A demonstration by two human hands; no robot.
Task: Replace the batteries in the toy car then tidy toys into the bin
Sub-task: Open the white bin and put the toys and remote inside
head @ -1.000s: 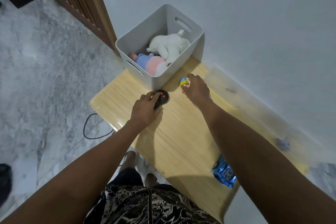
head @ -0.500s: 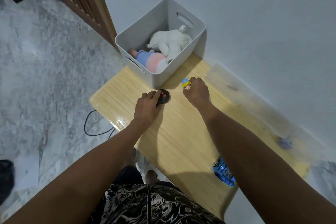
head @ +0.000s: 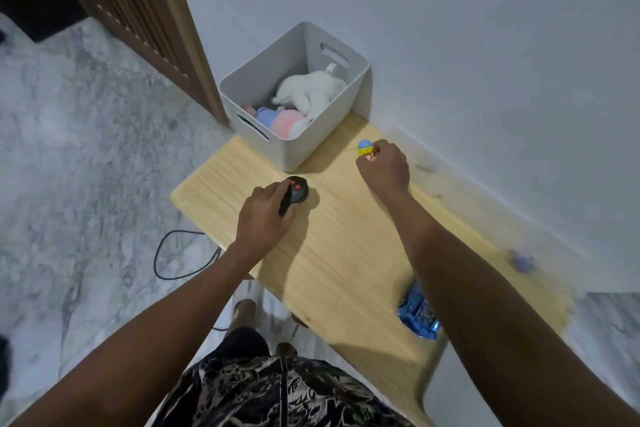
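A grey bin [head: 304, 149] stands at the far end of the wooden table [head: 346, 253], against the wall. Inside it lie a white plush toy [head: 311, 90] and a pink and blue doll [head: 277, 116]. My left hand [head: 265, 215] grips a black remote with red buttons [head: 296, 196] just in front of the bin. My right hand [head: 384, 168] pinches a small yellow and blue toy [head: 365, 148] to the right of the bin. A shiny blue toy car [head: 417, 314] lies near the table's front edge, partly hidden by my right forearm.
A small purple object [head: 523, 262] lies blurred at the table's right, by the wall. A black cable [head: 176, 253] loops over the marble floor on the left. A wooden door frame [head: 166, 45] rises behind the bin.
My right hand has lifted the small yellow and blue toy slightly and drawn back from the bin. My left hand keeps its grip on the remote. The view has tilted.
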